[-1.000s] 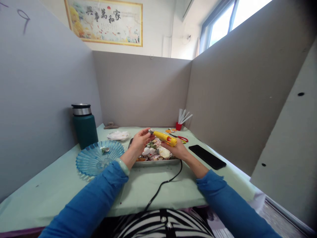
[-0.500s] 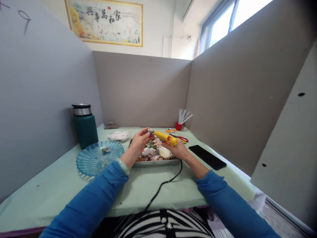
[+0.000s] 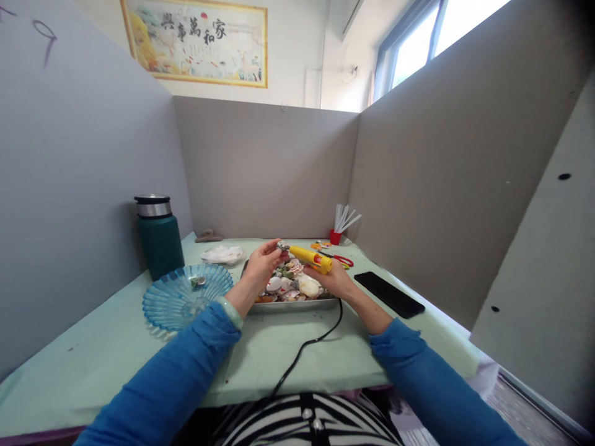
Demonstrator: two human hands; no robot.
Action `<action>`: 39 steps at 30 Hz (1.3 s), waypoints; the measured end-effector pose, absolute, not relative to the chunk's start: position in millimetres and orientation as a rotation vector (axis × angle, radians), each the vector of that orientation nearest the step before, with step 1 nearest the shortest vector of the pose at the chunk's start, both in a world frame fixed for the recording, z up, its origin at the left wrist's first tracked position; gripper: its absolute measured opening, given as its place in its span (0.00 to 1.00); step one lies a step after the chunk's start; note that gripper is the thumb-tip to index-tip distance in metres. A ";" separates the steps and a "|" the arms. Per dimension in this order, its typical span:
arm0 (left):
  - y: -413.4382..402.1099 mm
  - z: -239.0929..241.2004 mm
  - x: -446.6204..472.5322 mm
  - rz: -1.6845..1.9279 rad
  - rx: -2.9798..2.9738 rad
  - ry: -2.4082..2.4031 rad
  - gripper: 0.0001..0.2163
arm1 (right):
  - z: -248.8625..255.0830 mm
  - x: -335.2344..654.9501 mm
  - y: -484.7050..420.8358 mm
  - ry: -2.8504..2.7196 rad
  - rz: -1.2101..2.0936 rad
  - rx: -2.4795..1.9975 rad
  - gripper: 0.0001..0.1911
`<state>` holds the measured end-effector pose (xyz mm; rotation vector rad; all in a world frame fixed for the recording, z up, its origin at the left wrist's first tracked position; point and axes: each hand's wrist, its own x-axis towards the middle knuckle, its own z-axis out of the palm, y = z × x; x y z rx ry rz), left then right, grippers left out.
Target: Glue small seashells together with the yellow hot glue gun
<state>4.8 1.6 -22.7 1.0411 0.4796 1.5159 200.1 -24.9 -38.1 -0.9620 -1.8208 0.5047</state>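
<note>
My right hand (image 3: 335, 280) is closed around a yellow hot glue gun (image 3: 312, 257), its nozzle pointing left. A black cord (image 3: 307, 344) runs from it down toward my lap. My left hand (image 3: 261, 266) pinches a small greyish piece, perhaps a shell (image 3: 281, 246), right at the nozzle tip. Whether the nozzle touches it I cannot tell. Below both hands lies a metal tray (image 3: 297, 305) heaped with seashells (image 3: 308, 286). To the left, a blue fluted glass dish (image 3: 160, 303) holds a few small pieces (image 3: 198, 282).
A teal bottle (image 3: 160, 244) stands behind the dish, near white crumpled plastic (image 3: 223, 254). At the right lie a black phone (image 3: 389, 294) and red-handled scissors (image 3: 343, 260). Glue sticks (image 3: 343, 218) stand in a red cup (image 3: 335, 236). Grey partitions (image 3: 269, 167) enclose the table.
Hardly anything differs. Both hands hold their places, with the glue gun still at the small piece; the view has shifted very slightly.
</note>
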 end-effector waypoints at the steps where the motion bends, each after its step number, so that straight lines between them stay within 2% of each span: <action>1: 2.0 -22.9 4.7 1.516 1.043 0.477 0.15 | -38.2 200.2 -24.7 -1.825 0.504 -0.958 0.21; 39: -3.3 -18.9 5.8 1.508 1.041 0.489 0.14 | -38.0 199.3 -26.5 -1.825 0.442 -0.950 0.21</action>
